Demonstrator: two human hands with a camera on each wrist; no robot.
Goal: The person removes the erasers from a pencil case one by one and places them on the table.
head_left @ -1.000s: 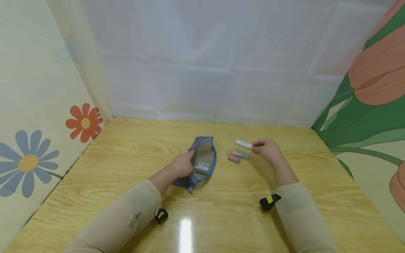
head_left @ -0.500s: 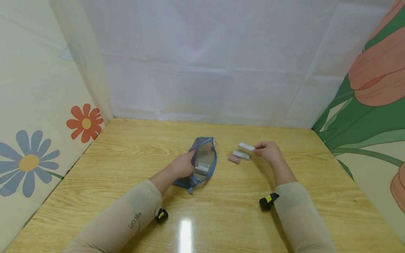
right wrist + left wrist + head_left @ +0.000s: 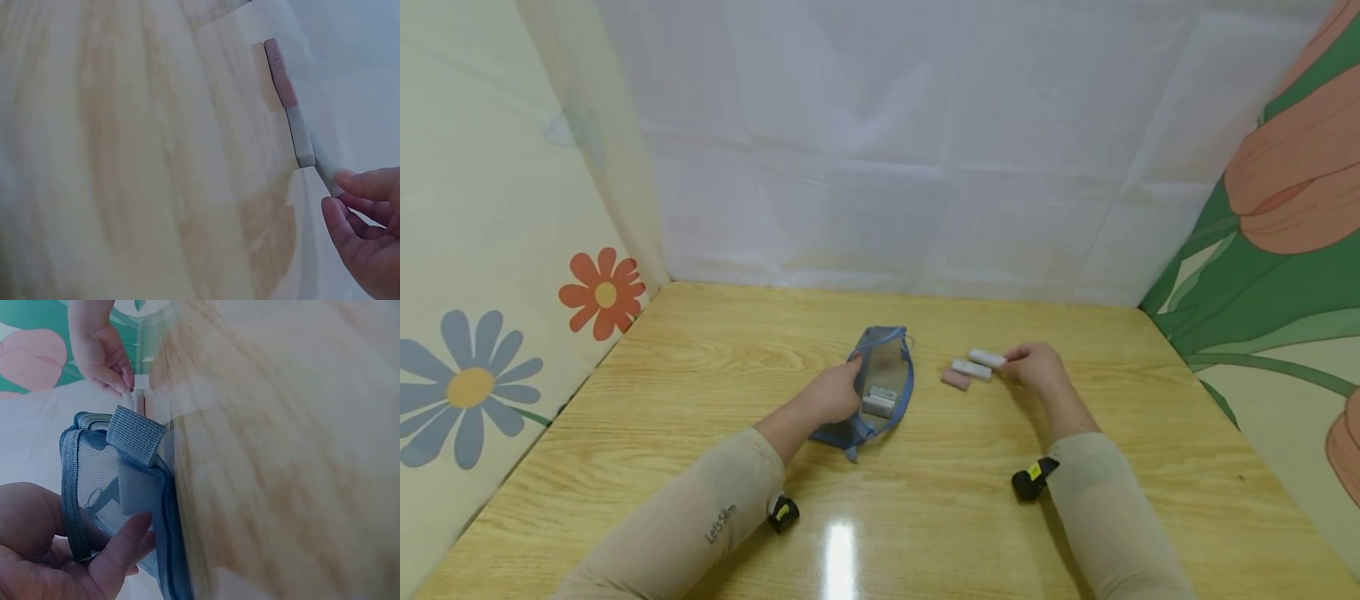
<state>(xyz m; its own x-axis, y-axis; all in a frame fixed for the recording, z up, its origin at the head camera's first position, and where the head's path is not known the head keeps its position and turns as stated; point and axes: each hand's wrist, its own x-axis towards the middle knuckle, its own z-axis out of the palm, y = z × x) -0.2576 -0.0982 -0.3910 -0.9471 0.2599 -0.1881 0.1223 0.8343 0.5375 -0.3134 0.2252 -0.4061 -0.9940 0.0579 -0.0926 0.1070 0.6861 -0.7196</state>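
Note:
My left hand [image 3: 835,393] grips the near-left edge of a blue mesh zip pouch [image 3: 906,392], which gapes toward the right. In the left wrist view, thumb and fingers straddle the fabric wall of the pouch [image 3: 70,475]. Silvery-grey block-shaped items [image 3: 878,402] lie inside it. With thumb and fingertips, my right hand [image 3: 1036,367] pinches the right end of a slim white bar [image 3: 985,358]. Right beside that bar lies a second white bar [image 3: 972,370], and a small pink block [image 3: 955,380] adjoins it. The right wrist view shows the pink block [image 3: 281,75] and white bar [image 3: 301,137] end to end.
The wood-grain table [image 3: 925,517] carries everything. A white sheet [image 3: 880,167] hangs along its back edge, and flower-printed panels [image 3: 475,250] stand at both sides. Each sleeve has a small black camera [image 3: 784,514] strapped on.
My right hand has lowered the white bar slightly toward the table, bringing it down alongside the other white bar. The left hand and pouch have stayed in place.

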